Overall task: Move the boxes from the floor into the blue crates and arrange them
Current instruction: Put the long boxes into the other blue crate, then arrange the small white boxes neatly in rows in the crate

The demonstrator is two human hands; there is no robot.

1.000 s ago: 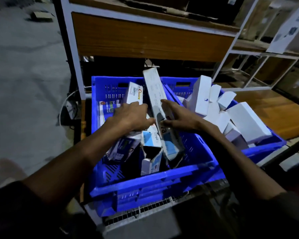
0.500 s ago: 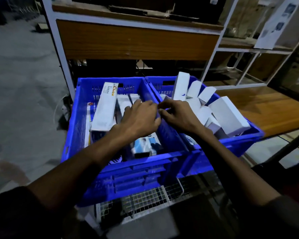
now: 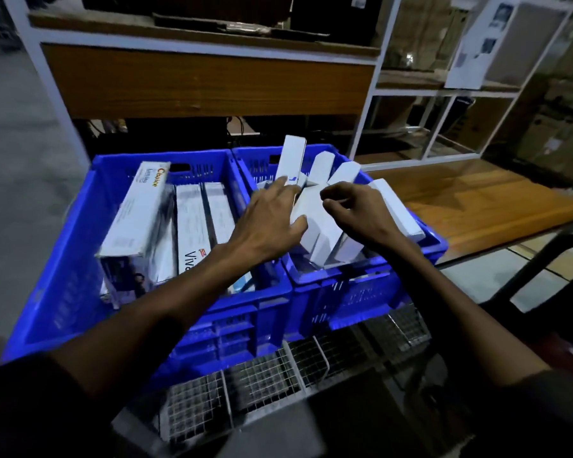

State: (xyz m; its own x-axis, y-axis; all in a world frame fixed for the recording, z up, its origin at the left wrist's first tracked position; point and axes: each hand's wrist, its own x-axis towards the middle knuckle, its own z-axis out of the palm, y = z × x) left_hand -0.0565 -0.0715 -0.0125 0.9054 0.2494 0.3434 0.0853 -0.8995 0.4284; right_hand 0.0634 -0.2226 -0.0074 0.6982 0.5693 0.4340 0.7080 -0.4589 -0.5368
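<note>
Two blue crates sitting side by side: left crate (image 3: 80,246) w/ long boxes (image 3: 192,226) lying left of the fingers. Right crate (image 3: 420,249) holding white boxes (image 3: 315,223) under both hands. Left hand (image 3: 272,223) spreading fingers, thumb touching a white box; right hand (image 3: 358,209) curling fingers, pinching its edge.

Both blue crates (image 3: 192,312) look like smooth, slightly glossy moulded plastic with slotted walls. White boxes (image 3: 315,223) are matt cardboard. Wire mesh rack (image 3: 262,385) underneath is bare metal, and the bench top (image 3: 477,206) is varnished wood, kinda shiny.
</note>
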